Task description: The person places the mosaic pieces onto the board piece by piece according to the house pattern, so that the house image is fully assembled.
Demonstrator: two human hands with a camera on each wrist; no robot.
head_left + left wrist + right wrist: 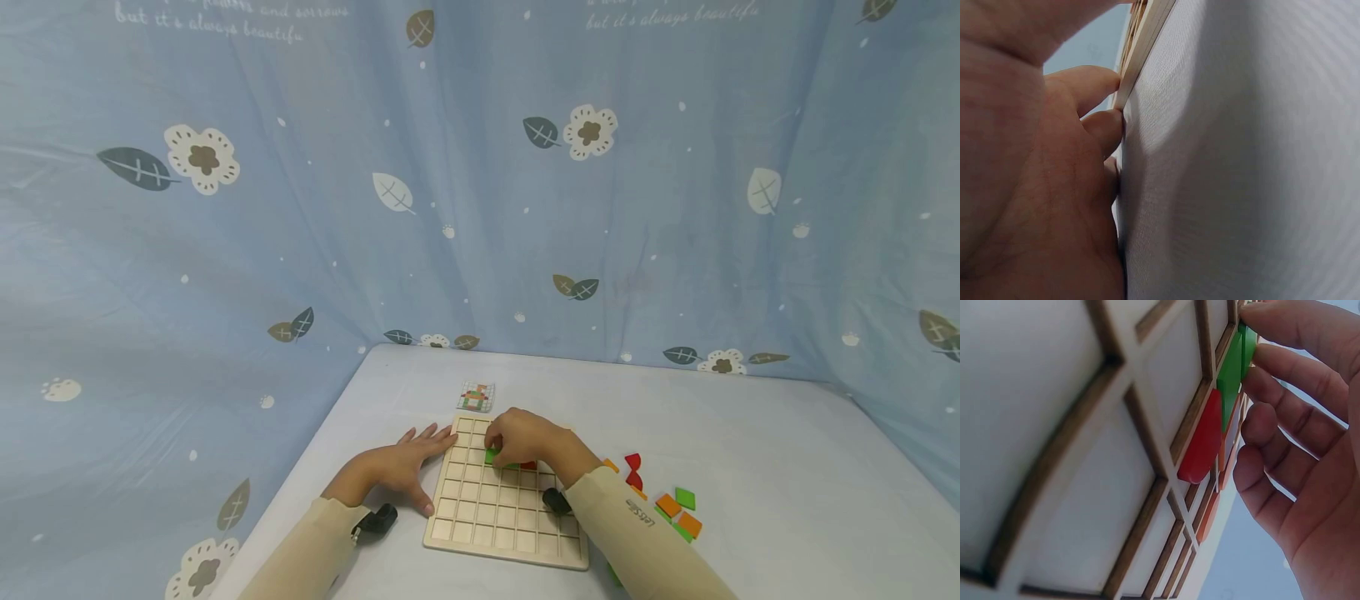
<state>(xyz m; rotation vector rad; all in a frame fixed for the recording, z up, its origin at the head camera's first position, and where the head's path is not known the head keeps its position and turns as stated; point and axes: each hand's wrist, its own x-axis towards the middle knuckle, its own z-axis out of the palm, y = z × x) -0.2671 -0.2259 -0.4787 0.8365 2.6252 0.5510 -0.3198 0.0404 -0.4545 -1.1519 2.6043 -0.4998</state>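
I see beige sleeves (652,542), dark lettering (641,513) on the right one, and small black devices (382,518) at both wrists.

A blue leaf-patterned curtain (480,150) hangs behind a white table (795,492).

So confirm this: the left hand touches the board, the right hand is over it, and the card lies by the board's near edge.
Wrong on the card: the head view shows it beyond the far edge of the board. The left hand touches the board, the right hand is over it.
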